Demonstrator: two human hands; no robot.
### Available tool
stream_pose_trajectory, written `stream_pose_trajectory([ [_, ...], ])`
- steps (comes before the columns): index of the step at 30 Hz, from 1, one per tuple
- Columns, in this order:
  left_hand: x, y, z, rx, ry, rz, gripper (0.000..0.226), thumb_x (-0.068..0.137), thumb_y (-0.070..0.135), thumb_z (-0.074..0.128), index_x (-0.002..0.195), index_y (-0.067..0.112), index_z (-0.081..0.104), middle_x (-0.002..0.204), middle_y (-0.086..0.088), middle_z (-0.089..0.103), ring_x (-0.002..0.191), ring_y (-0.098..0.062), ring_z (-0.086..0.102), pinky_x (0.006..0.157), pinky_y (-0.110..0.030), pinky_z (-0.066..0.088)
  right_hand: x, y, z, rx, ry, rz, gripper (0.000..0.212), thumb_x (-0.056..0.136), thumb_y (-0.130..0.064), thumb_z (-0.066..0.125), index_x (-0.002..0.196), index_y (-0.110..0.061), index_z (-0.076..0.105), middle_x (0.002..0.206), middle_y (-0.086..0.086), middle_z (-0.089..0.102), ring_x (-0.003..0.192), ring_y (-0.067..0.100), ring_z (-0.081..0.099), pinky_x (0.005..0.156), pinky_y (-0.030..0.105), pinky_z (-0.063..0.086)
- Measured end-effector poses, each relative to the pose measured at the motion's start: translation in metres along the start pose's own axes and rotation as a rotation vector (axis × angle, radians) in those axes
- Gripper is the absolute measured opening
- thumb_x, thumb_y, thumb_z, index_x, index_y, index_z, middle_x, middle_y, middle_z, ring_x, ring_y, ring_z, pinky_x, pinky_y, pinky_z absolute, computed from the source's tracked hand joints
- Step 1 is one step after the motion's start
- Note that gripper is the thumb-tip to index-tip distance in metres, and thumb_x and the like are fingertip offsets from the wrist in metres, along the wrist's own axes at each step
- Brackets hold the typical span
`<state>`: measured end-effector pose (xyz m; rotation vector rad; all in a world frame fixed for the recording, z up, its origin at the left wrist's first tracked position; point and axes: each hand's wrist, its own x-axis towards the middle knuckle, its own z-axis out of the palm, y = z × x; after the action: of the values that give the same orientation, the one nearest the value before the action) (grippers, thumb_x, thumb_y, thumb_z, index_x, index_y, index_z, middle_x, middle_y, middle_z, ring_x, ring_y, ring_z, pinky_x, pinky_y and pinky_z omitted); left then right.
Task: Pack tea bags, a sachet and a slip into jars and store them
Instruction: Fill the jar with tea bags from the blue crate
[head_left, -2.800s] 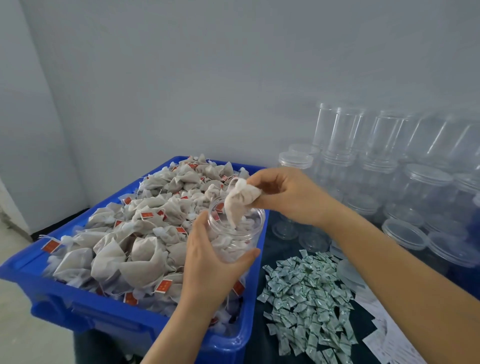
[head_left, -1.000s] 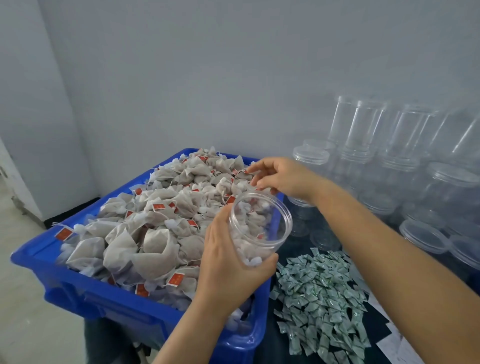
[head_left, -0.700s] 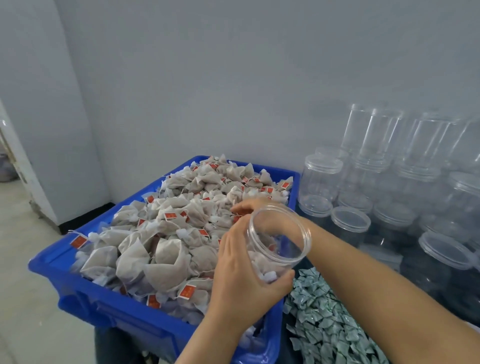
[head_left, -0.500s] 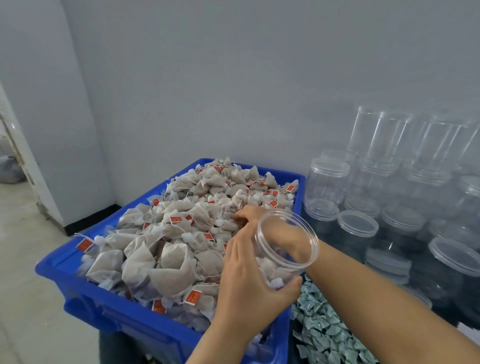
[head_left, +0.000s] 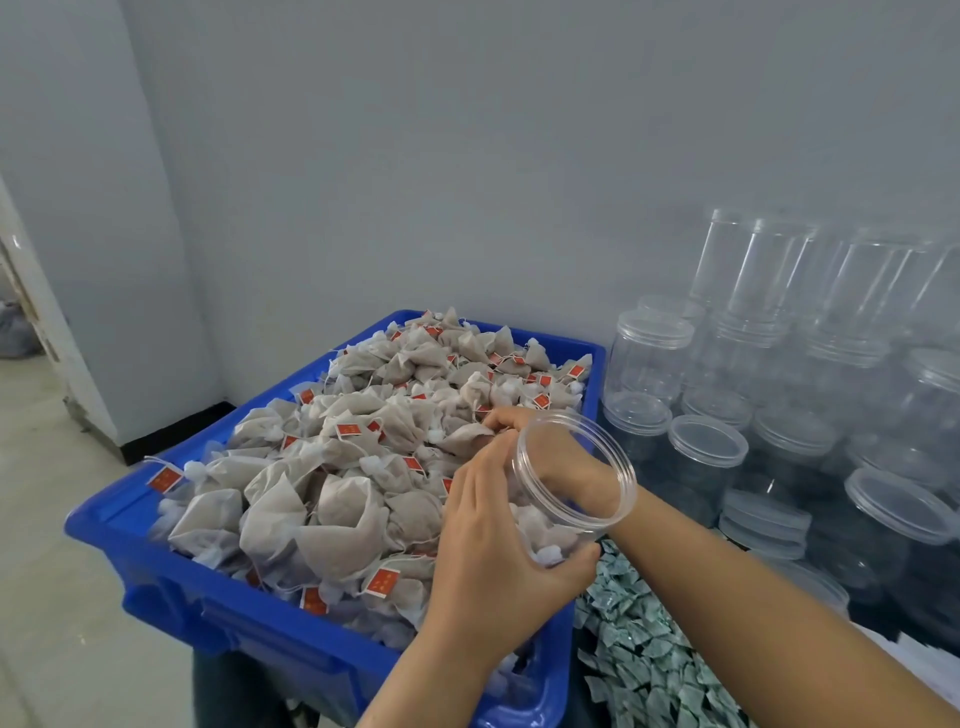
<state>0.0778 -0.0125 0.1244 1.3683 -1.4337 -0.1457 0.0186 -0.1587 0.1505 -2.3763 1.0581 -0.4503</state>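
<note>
My left hand (head_left: 493, 535) grips a clear open jar (head_left: 574, 483) tilted over the near right corner of a blue crate (head_left: 171, 587); a few tea bags lie in its bottom. The crate is heaped with grey tea bags (head_left: 332, 467) with red tags. My right hand (head_left: 511, 421) reaches behind the jar into the heap, its fingers curled on a tea bag (head_left: 465, 436); most of the hand shows only through the jar. Green-and-white sachets (head_left: 644, 654) lie piled to the right of the crate.
Many clear jars with lids (head_left: 706, 457) stand stacked at the right against the grey wall (head_left: 467, 156). White paper slips (head_left: 930, 660) peek out at the far right edge. Bare floor (head_left: 41, 519) lies left of the crate.
My right hand dropped a bag into the jar, then went back behind it into the heap and closed on another bag. The view has swung left and down.
</note>
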Motion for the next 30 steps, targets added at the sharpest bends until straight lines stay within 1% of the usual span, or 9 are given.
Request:
stream_pose_trajectory([
  [3, -0.001, -0.001, 0.000, -0.002, -0.013, -0.015, 0.091, 0.059, 0.049, 0.071, 0.137, 0.046, 0.023, 0.130, 0.036, 0.031, 0.126, 0.008, 0.032, 0.095, -0.005, 0.029, -0.008, 0.001, -0.002, 0.170, 0.031, 0.082, 0.027, 0.102, -0.016, 0.044, 0.114, -0.002, 0.064, 0.108, 0.015, 0.069, 0.107, 0.034, 0.062, 0.081, 0.030, 0.044],
  [5, 0.000, -0.002, 0.000, -0.006, -0.014, -0.021, 0.093, 0.059, 0.049, 0.072, 0.137, 0.043, 0.023, 0.131, 0.034, 0.032, 0.127, 0.008, 0.032, 0.096, -0.007, 0.029, -0.015, 0.004, 0.000, 0.297, 0.066, 0.076, 0.028, 0.099, -0.031, 0.053, 0.085, -0.008, 0.062, 0.075, -0.009, 0.068, 0.087, 0.014, 0.068, 0.072, 0.017, 0.039],
  [7, 0.000, -0.001, 0.000, -0.002, -0.012, -0.025, 0.093, 0.058, 0.050, 0.072, 0.135, 0.047, 0.019, 0.132, 0.034, 0.031, 0.127, 0.007, 0.032, 0.098, -0.009, 0.028, -0.021, 0.003, 0.004, 0.458, 0.163, 0.096, 0.034, 0.088, -0.052, 0.063, 0.074, -0.021, 0.059, 0.054, -0.014, 0.061, 0.069, 0.004, 0.066, 0.062, 0.012, 0.045],
  [9, 0.000, -0.002, 0.000, 0.001, -0.013, -0.038, 0.093, 0.057, 0.052, 0.072, 0.134, 0.047, 0.020, 0.131, 0.032, 0.033, 0.127, 0.006, 0.033, 0.099, -0.012, 0.029, -0.020, 0.008, 0.003, 0.497, 0.236, 0.113, 0.021, 0.095, -0.035, 0.061, 0.076, -0.028, 0.061, 0.059, -0.012, 0.064, 0.074, 0.014, 0.065, 0.060, 0.012, 0.049],
  [13, 0.000, -0.004, 0.000, -0.025, -0.019, -0.079, 0.093, 0.055, 0.056, 0.071, 0.135, 0.040, 0.027, 0.128, 0.027, 0.039, 0.125, 0.004, 0.036, 0.098, -0.013, 0.033, -0.029, 0.008, -0.017, 0.679, 0.304, 0.099, 0.018, 0.094, -0.007, 0.061, 0.081, -0.019, 0.065, 0.066, -0.006, 0.070, 0.068, 0.014, 0.067, 0.060, 0.019, 0.056],
  [16, 0.000, -0.004, -0.001, -0.050, 0.000, -0.086, 0.093, 0.054, 0.056, 0.072, 0.133, 0.049, 0.023, 0.127, 0.029, 0.039, 0.124, 0.005, 0.037, 0.093, -0.009, 0.033, -0.045, -0.004, -0.034, 0.846, 0.446, 0.019, 0.013, 0.093, -0.012, 0.067, 0.093, -0.024, 0.065, 0.079, -0.012, 0.075, 0.073, 0.007, 0.073, 0.062, 0.020, 0.057],
  [23, 0.000, -0.003, -0.003, -0.033, 0.000, -0.077, 0.091, 0.056, 0.057, 0.075, 0.130, 0.052, 0.022, 0.126, 0.030, 0.038, 0.120, 0.005, 0.038, 0.093, -0.015, 0.034, -0.083, -0.028, -0.061, 0.934, 0.619, -0.115, 0.025, 0.095, -0.008, 0.062, 0.096, -0.033, 0.064, 0.070, -0.008, 0.073, 0.061, 0.006, 0.068, 0.063, 0.020, 0.059],
  [27, 0.000, -0.002, -0.003, -0.011, -0.022, -0.100, 0.093, 0.057, 0.056, 0.075, 0.125, 0.060, 0.013, 0.124, 0.038, 0.030, 0.119, 0.006, 0.034, 0.089, -0.011, 0.030, -0.099, -0.035, -0.067, 0.935, 0.598, -0.181, 0.025, 0.095, -0.004, 0.061, 0.090, -0.028, 0.066, 0.071, -0.004, 0.074, 0.062, 0.010, 0.070, 0.062, 0.020, 0.058],
  [30, 0.000, -0.002, -0.002, -0.012, -0.030, -0.114, 0.094, 0.057, 0.053, 0.078, 0.133, 0.047, 0.023, 0.126, 0.025, 0.039, 0.122, -0.002, 0.039, 0.097, -0.023, 0.038, -0.106, -0.039, -0.065, 0.855, 0.499, -0.246, 0.026, 0.092, -0.003, 0.063, 0.086, -0.028, 0.068, 0.073, -0.003, 0.074, 0.064, 0.011, 0.071, 0.062, 0.020, 0.057],
])
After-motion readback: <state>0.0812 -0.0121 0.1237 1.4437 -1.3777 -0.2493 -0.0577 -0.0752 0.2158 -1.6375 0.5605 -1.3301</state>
